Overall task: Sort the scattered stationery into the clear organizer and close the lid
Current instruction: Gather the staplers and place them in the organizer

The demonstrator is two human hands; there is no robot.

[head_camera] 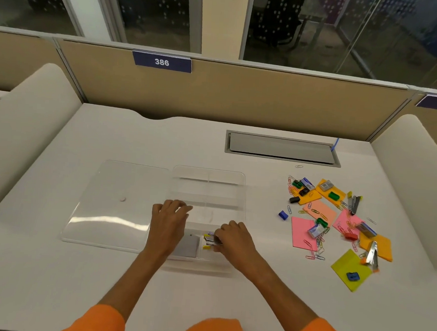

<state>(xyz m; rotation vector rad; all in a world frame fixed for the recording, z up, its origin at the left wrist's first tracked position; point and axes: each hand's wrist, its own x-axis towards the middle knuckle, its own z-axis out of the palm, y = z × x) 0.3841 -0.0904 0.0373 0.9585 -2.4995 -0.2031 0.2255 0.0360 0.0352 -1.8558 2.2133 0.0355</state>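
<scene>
Smooth white desk: hands in clear rectangular organizer

Clear organizer sits mid-desk, lid flipped open flat to its left. Staplers, paper clips and sticky notes are scattered well off to its right.

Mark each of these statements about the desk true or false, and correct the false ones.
1. The organizer's lid lies open to the left. True.
2. The right hand is empty. False: it holds small metal items with yellow tips over the organizer.
3. The loose stationery pile sits right of the organizer. True.
4. The left hand reaches into the pile. False: it rests at the organizer's near left.
</scene>
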